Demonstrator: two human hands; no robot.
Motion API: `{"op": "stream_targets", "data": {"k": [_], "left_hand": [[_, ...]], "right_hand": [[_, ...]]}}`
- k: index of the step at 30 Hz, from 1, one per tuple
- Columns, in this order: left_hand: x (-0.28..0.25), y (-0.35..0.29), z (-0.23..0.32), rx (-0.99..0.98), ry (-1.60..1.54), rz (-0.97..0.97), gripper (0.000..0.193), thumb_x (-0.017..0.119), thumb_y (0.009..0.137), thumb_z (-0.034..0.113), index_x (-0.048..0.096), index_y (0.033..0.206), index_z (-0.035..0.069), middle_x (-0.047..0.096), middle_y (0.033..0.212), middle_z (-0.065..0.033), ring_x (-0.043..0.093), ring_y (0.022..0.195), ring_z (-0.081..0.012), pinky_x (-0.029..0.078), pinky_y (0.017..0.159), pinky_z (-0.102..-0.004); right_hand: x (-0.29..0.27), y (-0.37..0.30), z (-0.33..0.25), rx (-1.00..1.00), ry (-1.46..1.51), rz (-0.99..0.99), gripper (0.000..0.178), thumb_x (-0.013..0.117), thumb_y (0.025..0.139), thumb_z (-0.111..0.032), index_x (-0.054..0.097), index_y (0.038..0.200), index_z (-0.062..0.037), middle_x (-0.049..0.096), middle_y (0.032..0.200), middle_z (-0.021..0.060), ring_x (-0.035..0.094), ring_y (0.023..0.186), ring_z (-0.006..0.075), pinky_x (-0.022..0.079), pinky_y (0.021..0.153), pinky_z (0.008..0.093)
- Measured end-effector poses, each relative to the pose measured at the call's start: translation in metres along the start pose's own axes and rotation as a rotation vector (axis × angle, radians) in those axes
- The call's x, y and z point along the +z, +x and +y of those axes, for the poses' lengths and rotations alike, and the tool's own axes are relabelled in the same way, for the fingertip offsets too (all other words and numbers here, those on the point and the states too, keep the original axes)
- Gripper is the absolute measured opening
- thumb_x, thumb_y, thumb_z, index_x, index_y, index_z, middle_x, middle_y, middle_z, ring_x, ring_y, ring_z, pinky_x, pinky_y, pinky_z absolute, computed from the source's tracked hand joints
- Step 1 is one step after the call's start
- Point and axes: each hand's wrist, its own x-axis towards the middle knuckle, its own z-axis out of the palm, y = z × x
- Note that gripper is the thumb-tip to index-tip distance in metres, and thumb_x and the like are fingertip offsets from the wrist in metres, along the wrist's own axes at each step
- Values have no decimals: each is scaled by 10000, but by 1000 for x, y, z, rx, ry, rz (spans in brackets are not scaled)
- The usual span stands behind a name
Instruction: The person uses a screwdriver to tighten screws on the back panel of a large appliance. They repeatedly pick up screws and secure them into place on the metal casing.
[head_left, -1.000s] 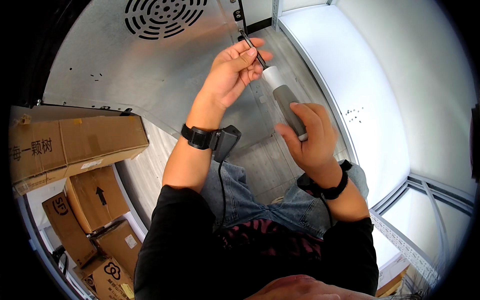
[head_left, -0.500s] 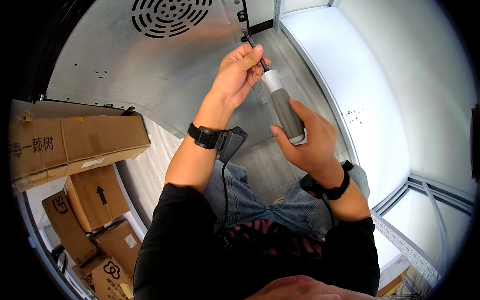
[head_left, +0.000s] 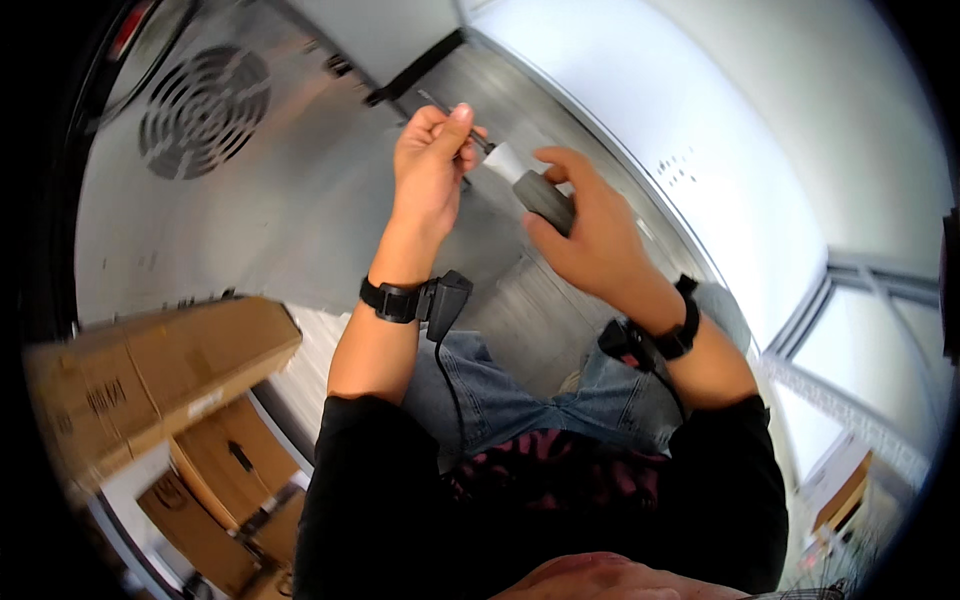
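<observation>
Between the two hands, set slantwise: a screwdriver (head_left: 546,202), dark shaft (head_left: 484,144) up and left, grey handle down and right. Left hand (head_left: 430,165) pinches the shaft, thumb over curled fingers, just ahead of the white collar (head_left: 505,163). Right hand (head_left: 600,230) cupped about the handle's lower end, thumb at the near side, forefinger lifted off; how firmly it holds cannot be told — the hand hides that end.

Changed over the last half second: view has swung, so the metal panel (head_left: 260,225) and its round vent (head_left: 205,112) sit farther left of the pinch. Tip (head_left: 428,98), at the panel's edge before, now shows against the floor (head_left: 495,92), just right of that edge and seemingly apart from it. Right hand covers more of the handle, nearer the collar. My reading: tool probably off the edge, turning paused; no fastener made out in the blur.

From the grip: tip a little beyond the left fingers, collar just behind them, handle running back into the right hand's hollow. Cardboard box (head_left: 210,350) lower left, well apart; white board (head_left: 620,100) off right.
</observation>
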Motion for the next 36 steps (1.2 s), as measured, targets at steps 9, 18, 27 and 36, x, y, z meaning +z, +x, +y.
{"op": "stream_targets", "data": {"k": [9, 18, 27, 36], "left_hand": [[92, 33, -68, 26, 273, -150, 162, 602, 912, 211, 547, 879, 63, 598, 741, -41, 501, 607, -89, 419, 593, -219], [138, 91, -247, 115, 1000, -433, 143, 661, 819, 108, 643, 930, 19, 649, 786, -60, 598, 702, -137, 481, 651, -270], [189, 83, -295, 38, 1411, -548, 230, 669, 788, 175, 617, 973, 47, 635, 925, -130, 614, 874, -303, 489, 756, -421], [184, 94, -327, 102, 1442, -569, 114, 590, 821, 119, 586, 897, 34, 626, 890, -158, 617, 856, -345, 508, 725, -432]], "right_hand": [[-95, 12, 67, 240, -247, 105, 333, 706, 753, -261, 602, 990, -52, 657, 781, 156, 640, 724, 322, 491, 663, 388], [-163, -1, 139, 342, -432, 298, 291, 674, 758, -204, 618, 987, -33, 660, 713, 134, 642, 640, 274, 494, 594, 341], [-181, 0, 159, 411, -374, 315, 288, 672, 746, -202, 629, 974, -30, 670, 743, 129, 651, 662, 274, 513, 630, 348], [-184, -2, 149, 485, -326, 255, 314, 702, 754, -206, 629, 1021, -60, 683, 845, 129, 655, 729, 248, 490, 675, 314]]}}
